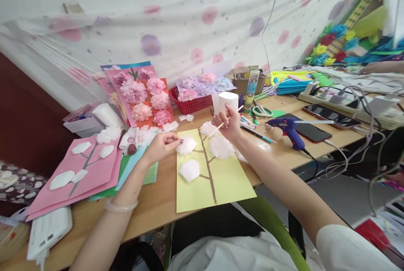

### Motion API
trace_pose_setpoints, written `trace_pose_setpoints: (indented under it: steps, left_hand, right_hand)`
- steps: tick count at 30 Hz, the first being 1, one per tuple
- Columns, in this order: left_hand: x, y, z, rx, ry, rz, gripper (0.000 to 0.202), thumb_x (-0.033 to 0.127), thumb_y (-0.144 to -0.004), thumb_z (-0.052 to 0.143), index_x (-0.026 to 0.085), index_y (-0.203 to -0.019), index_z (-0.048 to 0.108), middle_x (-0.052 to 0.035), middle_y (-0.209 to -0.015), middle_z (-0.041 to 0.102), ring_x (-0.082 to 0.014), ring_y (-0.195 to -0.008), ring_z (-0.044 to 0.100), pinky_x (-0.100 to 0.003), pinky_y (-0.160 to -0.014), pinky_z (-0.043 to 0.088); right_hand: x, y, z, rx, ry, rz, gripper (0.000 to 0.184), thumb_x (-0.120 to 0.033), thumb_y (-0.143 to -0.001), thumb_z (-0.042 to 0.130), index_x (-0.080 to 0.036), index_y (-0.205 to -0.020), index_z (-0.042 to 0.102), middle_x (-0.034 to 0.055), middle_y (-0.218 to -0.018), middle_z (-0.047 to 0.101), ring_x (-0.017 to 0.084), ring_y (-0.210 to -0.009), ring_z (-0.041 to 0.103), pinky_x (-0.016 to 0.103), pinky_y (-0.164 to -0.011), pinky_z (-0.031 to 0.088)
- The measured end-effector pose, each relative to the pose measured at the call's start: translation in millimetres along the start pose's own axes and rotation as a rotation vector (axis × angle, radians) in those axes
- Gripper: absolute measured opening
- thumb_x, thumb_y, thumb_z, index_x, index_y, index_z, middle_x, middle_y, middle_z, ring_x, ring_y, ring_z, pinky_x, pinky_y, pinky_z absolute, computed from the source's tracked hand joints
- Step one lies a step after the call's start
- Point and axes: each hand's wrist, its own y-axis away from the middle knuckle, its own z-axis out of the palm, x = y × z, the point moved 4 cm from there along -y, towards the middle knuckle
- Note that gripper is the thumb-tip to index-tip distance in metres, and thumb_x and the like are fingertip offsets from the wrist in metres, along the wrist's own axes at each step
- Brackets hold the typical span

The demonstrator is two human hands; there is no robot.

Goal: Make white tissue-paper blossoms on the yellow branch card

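Observation:
On the wooden table lies a yellow paper sheet (232,182) with a brown drawn stem and branches. Fluffy white tissue flowers (222,148) sit at its upper branches, and a flatter white tissue pad (189,171) at the lower left one. My left hand (162,148) pinches with thumb and fingertips at the left edge of the upper left white tissue flower (187,146); a small dark spot shows at the fingertips. Above the sheet's upper right, my right hand (227,121) is closed round a thin wooden stick (213,133), its lower end slanting down toward the stem.
Pink sheets with white pads (101,170) lie at left. Behind stand cards with pink tissue flowers (134,92) and a red basket (195,104). At right are a blue glue gun (288,130), scissors (262,111), phones (331,116) and cables. Another person's hand (375,68) shows far right.

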Motion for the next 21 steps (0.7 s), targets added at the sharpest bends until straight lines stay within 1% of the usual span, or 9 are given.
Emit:
trace_pose_setpoints:
  steps: [2,4,6,9,11,14,16,18,21]
  left_hand:
    - [-4,-2,16.2,-0.066,-0.049,-0.056,0.024,0.041,-0.071,0.06,0.017,-0.07,0.06,0.0051,-0.05,0.045,-0.0093,-0.046,0.037,-0.022,-0.047,0.024]
    - [-8,0,26.4,-0.106,-0.104,-0.094,0.024,0.041,-0.072,0.058,0.017,-0.069,0.06,0.0071,-0.047,0.037,-0.0085,-0.044,0.031,-0.023,-0.047,0.02]
    - [-10,5,32.8,-0.171,-0.138,-0.099,0.024,0.04,-0.073,0.057,0.017,-0.069,0.06,0.008,-0.046,0.031,-0.0084,-0.043,0.027,-0.024,-0.047,0.017]
    - [-10,15,36.9,-0.281,-0.172,-0.065,0.023,0.039,-0.074,0.057,0.018,-0.07,0.062,0.008,-0.047,0.027,-0.0089,-0.044,0.026,-0.024,-0.047,0.018]
    - [-12,17,33.8,-0.227,-0.228,-0.046,0.023,0.039,-0.076,0.056,0.018,-0.07,0.062,0.0077,-0.048,0.029,-0.0094,-0.045,0.027,-0.024,-0.047,0.019]
    - [-16,14,25.1,-0.012,-0.312,-0.027,0.023,0.039,-0.077,0.055,0.018,-0.073,0.062,0.0078,-0.048,0.032,-0.0101,-0.046,0.031,-0.023,-0.049,0.023]
    - [-20,12,21.4,0.096,-0.334,-0.009,0.022,0.038,-0.078,0.054,0.018,-0.073,0.06,0.0083,-0.048,0.033,-0.0101,-0.046,0.033,-0.023,-0.05,0.026]
    - [-24,10,19.5,0.159,-0.344,-0.004,0.021,0.037,-0.078,0.053,0.017,-0.073,0.059,0.0087,-0.047,0.033,-0.0099,-0.046,0.034,-0.023,-0.052,0.028]
    - [-28,8,19.1,0.192,-0.372,-0.028,0.02,0.035,-0.078,0.053,0.017,-0.075,0.059,0.0082,-0.048,0.036,-0.0104,-0.048,0.036,-0.023,-0.052,0.029]
  right_hand:
    - [3,1,3,0.005,0.056,-0.024,0.067,-0.055,-0.093,0.015,-0.025,-0.033,0.02,-0.0028,-0.032,0.015,0.012,-0.037,0.027,0.028,-0.049,0.035]
    - [8,3,5,0.04,0.087,-0.054,0.068,-0.054,-0.093,0.017,-0.025,-0.032,0.025,-0.0022,-0.032,0.019,0.011,-0.037,0.03,0.027,-0.049,0.034]
    - [15,5,7,0.051,0.139,-0.058,0.068,-0.054,-0.093,0.018,-0.025,-0.032,0.027,-0.0018,-0.032,0.021,0.011,-0.038,0.031,0.026,-0.047,0.032]
    - [24,10,12,0.001,0.217,-0.047,0.068,-0.054,-0.093,0.02,-0.025,-0.032,0.025,-0.0023,-0.032,0.021,0.011,-0.038,0.031,0.026,-0.046,0.031]
    - [26,14,15,-0.033,0.226,-0.072,0.068,-0.053,-0.092,0.023,-0.024,-0.031,0.028,-0.0023,-0.031,0.022,0.01,-0.037,0.031,0.026,-0.046,0.03]
    - [25,20,19,-0.067,0.226,-0.118,0.069,-0.053,-0.093,0.025,-0.022,-0.033,0.038,-0.0014,-0.033,0.031,0.01,-0.039,0.036,0.025,-0.048,0.031]
    - [23,23,22,-0.091,0.231,-0.121,0.068,-0.055,-0.093,0.027,-0.02,-0.036,0.045,-0.0012,-0.035,0.036,0.01,-0.04,0.039,0.025,-0.049,0.033]
    - [23,25,26,-0.115,0.237,-0.117,0.066,-0.057,-0.091,0.031,-0.019,-0.04,0.048,-0.0013,-0.038,0.041,0.01,-0.041,0.041,0.024,-0.049,0.034]
    - [22,30,32,-0.152,0.276,-0.142,0.063,-0.059,-0.09,0.037,-0.018,-0.045,0.052,-0.0009,-0.043,0.047,0.01,-0.045,0.044,0.023,-0.05,0.034]
